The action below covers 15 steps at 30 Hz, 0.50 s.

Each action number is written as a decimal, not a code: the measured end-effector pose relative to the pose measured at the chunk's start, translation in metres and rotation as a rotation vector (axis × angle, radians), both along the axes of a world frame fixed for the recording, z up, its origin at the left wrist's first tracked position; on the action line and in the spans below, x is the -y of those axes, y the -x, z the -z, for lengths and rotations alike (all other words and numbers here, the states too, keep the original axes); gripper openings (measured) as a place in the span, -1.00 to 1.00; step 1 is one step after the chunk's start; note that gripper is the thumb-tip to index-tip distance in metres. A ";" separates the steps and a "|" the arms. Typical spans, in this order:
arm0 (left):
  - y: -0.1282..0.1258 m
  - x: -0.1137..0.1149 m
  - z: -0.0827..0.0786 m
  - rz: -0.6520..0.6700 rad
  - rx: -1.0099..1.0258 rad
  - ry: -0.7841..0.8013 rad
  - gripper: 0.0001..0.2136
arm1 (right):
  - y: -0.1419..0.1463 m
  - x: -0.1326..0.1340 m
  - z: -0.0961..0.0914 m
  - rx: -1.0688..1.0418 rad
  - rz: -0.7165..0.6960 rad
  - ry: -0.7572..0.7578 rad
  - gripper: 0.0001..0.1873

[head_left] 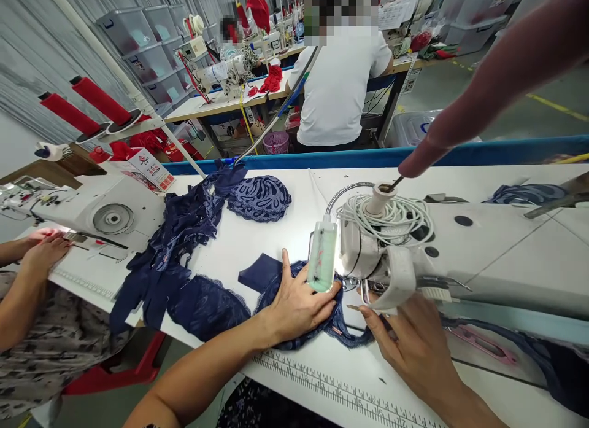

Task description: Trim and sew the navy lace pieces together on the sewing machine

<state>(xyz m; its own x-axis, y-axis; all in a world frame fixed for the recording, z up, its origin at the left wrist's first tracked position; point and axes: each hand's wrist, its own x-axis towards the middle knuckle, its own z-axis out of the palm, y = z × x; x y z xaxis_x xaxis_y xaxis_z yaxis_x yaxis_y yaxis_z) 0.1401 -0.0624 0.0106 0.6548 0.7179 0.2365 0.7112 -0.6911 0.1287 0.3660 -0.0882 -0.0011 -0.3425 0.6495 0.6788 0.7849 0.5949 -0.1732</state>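
My left hand (297, 302) lies flat with its fingers spread on a navy lace bra (294, 339) on the sewing table. Its fingertips reach toward the needle area of the sewing machine (400, 274). A clear greenish lamp box (322, 256) hangs over its knuckles. My right hand (414, 336) is curled beside the machine head, which hides part of its fingers. By its thumb, a thin tan tip (354, 307) sticks out, and what the hand grips cannot be made out. The bra's narrow edge (352, 337) runs between both hands, under the needle area.
Navy bra pieces (179, 231) are heaped to the left, near a patterned cup (260, 198). White cord (386, 216) is coiled on the machine. A ruler strip (331, 385) lines the front edge. At left, a co-worker's hands (46, 250) are at another machine (115, 213).
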 end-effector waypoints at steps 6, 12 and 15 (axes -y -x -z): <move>0.001 -0.004 0.003 0.052 0.002 -0.023 -0.72 | -0.009 -0.010 0.002 -0.005 0.092 0.047 -0.76; 0.003 0.000 -0.003 0.061 -0.013 -0.030 -0.71 | -0.005 -0.008 -0.001 -0.040 0.114 0.082 -0.76; 0.002 0.003 -0.004 0.054 -0.008 -0.027 -0.71 | -0.005 -0.007 0.000 -0.051 0.079 0.070 -0.78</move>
